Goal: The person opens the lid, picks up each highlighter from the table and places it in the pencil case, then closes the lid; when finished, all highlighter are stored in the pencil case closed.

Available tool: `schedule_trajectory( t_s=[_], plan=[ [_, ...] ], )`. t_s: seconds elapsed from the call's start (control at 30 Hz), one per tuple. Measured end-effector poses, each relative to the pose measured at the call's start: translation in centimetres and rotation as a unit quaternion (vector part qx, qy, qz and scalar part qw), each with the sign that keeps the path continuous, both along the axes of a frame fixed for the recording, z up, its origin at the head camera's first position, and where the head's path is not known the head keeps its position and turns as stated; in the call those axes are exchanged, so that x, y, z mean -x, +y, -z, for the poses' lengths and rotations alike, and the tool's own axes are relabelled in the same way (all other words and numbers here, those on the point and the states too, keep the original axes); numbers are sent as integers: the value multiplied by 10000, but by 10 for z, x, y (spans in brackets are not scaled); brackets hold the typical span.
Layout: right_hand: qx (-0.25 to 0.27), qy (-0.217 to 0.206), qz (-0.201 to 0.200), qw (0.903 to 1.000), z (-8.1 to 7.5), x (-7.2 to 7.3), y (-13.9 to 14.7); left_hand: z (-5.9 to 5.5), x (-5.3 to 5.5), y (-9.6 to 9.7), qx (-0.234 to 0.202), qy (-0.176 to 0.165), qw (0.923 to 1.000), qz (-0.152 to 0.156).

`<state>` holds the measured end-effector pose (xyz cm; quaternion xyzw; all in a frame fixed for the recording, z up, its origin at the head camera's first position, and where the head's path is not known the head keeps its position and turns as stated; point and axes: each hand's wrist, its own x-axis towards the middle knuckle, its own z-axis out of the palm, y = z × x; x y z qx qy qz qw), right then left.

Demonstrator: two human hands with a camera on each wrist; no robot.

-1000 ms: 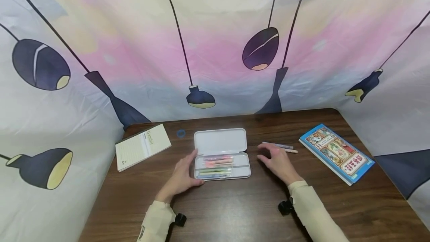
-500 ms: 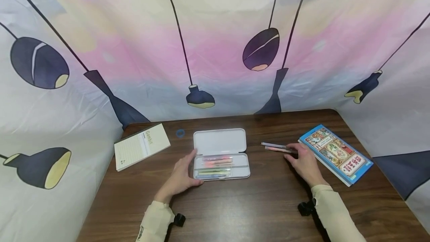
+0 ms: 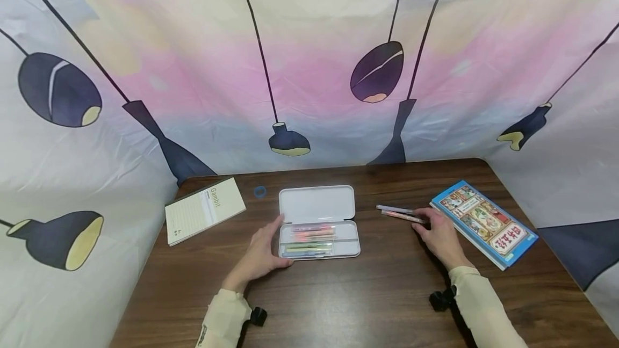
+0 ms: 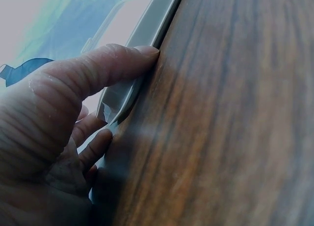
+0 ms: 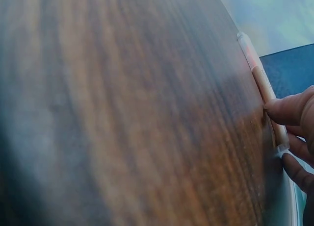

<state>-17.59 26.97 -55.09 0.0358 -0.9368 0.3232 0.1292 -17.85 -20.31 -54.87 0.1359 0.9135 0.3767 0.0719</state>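
Observation:
An open white pencil case (image 3: 316, 203) lies on the table in the head view, its lid folded back. Several pink, orange, green and blue pens (image 3: 311, 232) lie in its lower half. My left hand (image 3: 258, 254) holds the case's left end, thumb on the front edge, as the left wrist view shows. To the case's right, two slim pens lie close together: a pale purple one (image 3: 394, 209) and a pinkish-beige one (image 3: 398, 215). My right hand (image 3: 441, 235) pinches the right end of the pinkish-beige pen; its fingertips partly cover both pens' ends.
A cream notebook (image 3: 205, 211) lies at the back left, with a small blue ring (image 3: 260, 191) beside it. Close to the right hand is a blue-bordered book (image 3: 483, 222). A patterned cloth (image 3: 314, 79) hangs behind the wooden table (image 3: 329, 299).
My right hand has moved right, from the left part of the two pens to their right ends, and now pinches one. The left hand and case have stayed put.

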Motion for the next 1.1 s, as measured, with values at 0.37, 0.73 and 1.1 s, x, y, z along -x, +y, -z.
schedule_trajectory(
  t_s=[0.37, 0.73, 1.1],
  plan=[
    [-85, -141, -208, 9996, -3, 0, -1, 1, -1, 0, -6, -37, 10000, -60],
    [-122, -20, -230, 9997, -1, -3, -5, 2, 0, 0, -14, 21, 10000, -66],
    [-38, 240, -165, 9996, -3, -4, -16, -1, 1, 0, 5, 6, 10000, -19]
  ],
)
